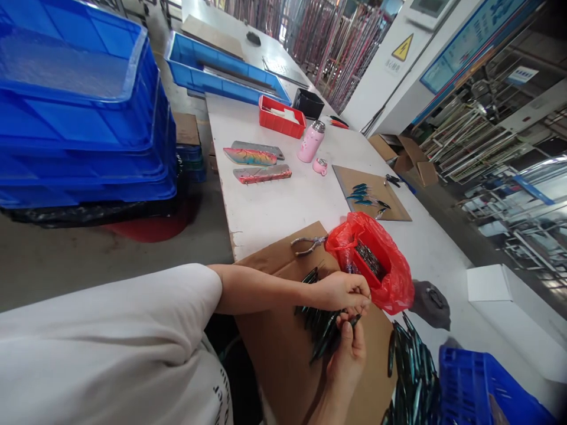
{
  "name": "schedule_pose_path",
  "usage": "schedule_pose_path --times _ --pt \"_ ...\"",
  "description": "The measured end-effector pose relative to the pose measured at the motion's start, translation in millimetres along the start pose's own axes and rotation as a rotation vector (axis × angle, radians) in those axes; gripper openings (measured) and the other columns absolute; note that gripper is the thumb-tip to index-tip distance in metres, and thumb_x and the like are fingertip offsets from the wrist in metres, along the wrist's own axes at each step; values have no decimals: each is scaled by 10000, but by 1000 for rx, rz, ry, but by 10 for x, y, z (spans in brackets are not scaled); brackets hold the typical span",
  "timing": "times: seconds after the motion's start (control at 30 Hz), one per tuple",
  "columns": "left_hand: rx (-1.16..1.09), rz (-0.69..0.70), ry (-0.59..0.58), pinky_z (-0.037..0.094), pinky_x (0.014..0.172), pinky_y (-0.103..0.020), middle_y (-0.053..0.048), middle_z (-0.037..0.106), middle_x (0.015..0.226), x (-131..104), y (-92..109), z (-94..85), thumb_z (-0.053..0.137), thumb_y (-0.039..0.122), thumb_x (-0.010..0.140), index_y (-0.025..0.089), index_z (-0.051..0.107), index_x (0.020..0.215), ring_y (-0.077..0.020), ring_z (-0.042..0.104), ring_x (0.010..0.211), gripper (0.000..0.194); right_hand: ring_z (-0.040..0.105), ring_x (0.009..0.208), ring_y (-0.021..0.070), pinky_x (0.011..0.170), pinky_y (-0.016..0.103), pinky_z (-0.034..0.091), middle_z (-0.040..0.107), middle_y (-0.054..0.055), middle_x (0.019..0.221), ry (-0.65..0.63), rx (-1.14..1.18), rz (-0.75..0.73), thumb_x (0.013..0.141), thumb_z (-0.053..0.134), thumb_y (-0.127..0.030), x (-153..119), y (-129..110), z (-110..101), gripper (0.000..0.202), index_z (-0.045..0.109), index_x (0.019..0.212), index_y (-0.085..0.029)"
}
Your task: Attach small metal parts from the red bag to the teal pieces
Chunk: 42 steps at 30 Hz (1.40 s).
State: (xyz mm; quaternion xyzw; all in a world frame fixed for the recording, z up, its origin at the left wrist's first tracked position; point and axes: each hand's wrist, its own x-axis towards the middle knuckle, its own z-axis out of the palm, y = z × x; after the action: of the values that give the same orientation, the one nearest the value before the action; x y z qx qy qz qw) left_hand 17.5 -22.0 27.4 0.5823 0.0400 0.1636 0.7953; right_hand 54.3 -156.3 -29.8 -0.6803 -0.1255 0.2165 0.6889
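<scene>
My right hand [348, 357] has thumb and fingers closed on a slim, dark green fishing lure [355, 320]. Just beyond it, touching or almost touching, my left hand [339, 292] is pinched; anything between its fingertips is too small to make out. Beneath both hands, a pile of similar dark green lures [325, 333] lies on a brown cardboard sheet [277, 348], partly covered by the left hand. A red plastic bag [398, 277] beside my left hand surrounds a red box of small metal parts [370, 260]. Pliers [309, 244] lie at the cardboard's far edge.
More dark lures [414, 372] are heaped to the right, by a blue crate [482, 383]. Farther along the white table [252, 206] stand a pink bottle [311, 143], a red tray [281, 121] and a board with blue lures [385, 192]. Blue bins [80, 118] are stacked at left.
</scene>
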Motion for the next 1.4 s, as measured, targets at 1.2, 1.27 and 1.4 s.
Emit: schedule_pose_path --times 1.2,1.27,1.4 --pt "204 8 -23 423 512 -145 10 591 727 -2 -35 -21 505 234 729 149 473 736 -52 532 554 91 575 833 90 808 233 446 631 -17 972 97 -30 -23 687 599 -346 25 106 -31 362 587 1034 -242" --pt "177 -4 -27 430 512 -151 6 594 735 1 -49 -24 509 239 729 149 468 738 -57 540 562 99 581 827 101 801 245 454 631 1 979 103 -30 -36 691 593 -350 22 101 -27 368 586 1037 -225" --pt "106 -6 -28 441 516 -165 2 587 720 11 -103 -31 516 251 731 144 464 746 -61 540 556 119 573 889 133 826 269 443 621 28 1019 111 -63 -13 685 594 -376 11 93 -16 412 573 1060 -207"
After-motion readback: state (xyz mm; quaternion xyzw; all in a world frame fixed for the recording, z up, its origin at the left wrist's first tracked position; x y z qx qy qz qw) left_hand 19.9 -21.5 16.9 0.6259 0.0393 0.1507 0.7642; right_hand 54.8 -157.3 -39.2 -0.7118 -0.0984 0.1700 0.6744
